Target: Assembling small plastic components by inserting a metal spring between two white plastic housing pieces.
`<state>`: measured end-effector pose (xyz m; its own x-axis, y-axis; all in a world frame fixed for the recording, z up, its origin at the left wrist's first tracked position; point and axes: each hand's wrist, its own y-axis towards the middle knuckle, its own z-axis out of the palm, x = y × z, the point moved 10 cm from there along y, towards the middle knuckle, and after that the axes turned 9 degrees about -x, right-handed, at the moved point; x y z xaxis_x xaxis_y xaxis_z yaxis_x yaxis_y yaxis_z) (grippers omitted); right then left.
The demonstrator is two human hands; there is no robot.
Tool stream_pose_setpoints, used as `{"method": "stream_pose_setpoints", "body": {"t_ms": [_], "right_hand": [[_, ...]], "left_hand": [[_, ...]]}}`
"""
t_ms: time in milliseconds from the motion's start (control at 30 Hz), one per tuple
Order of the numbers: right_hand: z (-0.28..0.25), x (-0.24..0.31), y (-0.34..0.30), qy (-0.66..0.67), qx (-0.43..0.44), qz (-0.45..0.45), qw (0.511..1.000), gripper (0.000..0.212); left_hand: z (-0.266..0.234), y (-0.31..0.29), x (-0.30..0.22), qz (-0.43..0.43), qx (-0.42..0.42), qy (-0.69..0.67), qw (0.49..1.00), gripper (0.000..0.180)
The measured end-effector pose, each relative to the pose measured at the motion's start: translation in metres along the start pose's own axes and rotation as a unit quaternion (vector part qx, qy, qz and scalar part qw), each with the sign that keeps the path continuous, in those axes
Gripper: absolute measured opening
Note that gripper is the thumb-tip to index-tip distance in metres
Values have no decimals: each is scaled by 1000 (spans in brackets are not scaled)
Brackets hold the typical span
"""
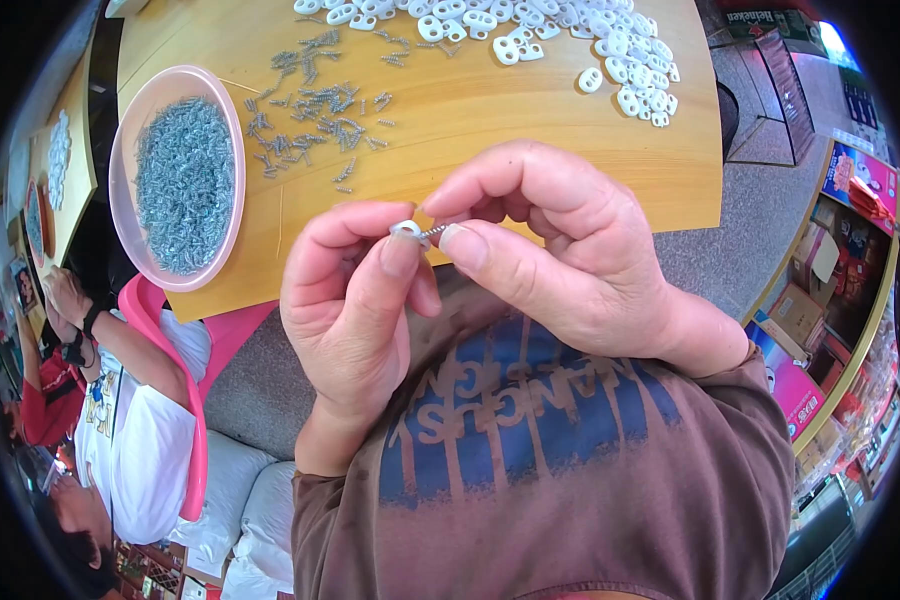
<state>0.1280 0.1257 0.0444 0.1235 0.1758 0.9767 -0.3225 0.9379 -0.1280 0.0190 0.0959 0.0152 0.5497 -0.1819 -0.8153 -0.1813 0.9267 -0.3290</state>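
Observation:
Close to my chest, at the near edge of the table, both hands meet. My left hand [348, 300] is closed, pinching a small white plastic piece [406, 229] between thumb and forefinger. A thin metal screw [433, 232] runs from that piece toward my right hand [570, 250], whose thumb and forefinger pinch its other end. The fingertips partly cover both parts, so how deep the screw sits in the piece I cannot tell. Beyond my hands lie scattered loose screws [335, 130] and a heap of white oval two-hole plastic pieces [635, 60].
A pink oval basin [238, 200] full of screws stands at the left of the wooden table [470, 110]. Left of me a person in a white shirt [140, 440] sits on a pink chair [195, 450] beside white sacks [225, 485]. Shelves with boxes [805, 305] stand at right.

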Motion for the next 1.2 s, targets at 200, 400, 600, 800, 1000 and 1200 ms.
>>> {"method": "stream_pose_setpoints", "body": {"t_ms": [200, 400, 600, 800, 1000, 1200], "right_hand": [[-2, 12, 3, -107, -5, -79, 991, 8], [-1, 16, 2, -179, -30, -122, 976, 7], [-3, 7, 2, -113, -42, -58, 991, 8], [-6, 4, 5, -105, -38, -45, 993, 10], [-6, 6, 5, -120, -29, -75, 989, 9], [-2, 18, 4, -170, -15, -172, 970, 8]], "left_hand": [[2, -1, -5, 30, 2, 21, 999, 17], [9, -3, -13, 99, 21, 70, 992, 16], [10, -4, -13, 118, 18, 99, 988, 17], [9, 0, -9, 90, 29, 85, 992, 18], [9, -1, -7, 71, 43, 84, 993, 17], [6, 0, -3, 9, 45, 10, 999, 14]]}}
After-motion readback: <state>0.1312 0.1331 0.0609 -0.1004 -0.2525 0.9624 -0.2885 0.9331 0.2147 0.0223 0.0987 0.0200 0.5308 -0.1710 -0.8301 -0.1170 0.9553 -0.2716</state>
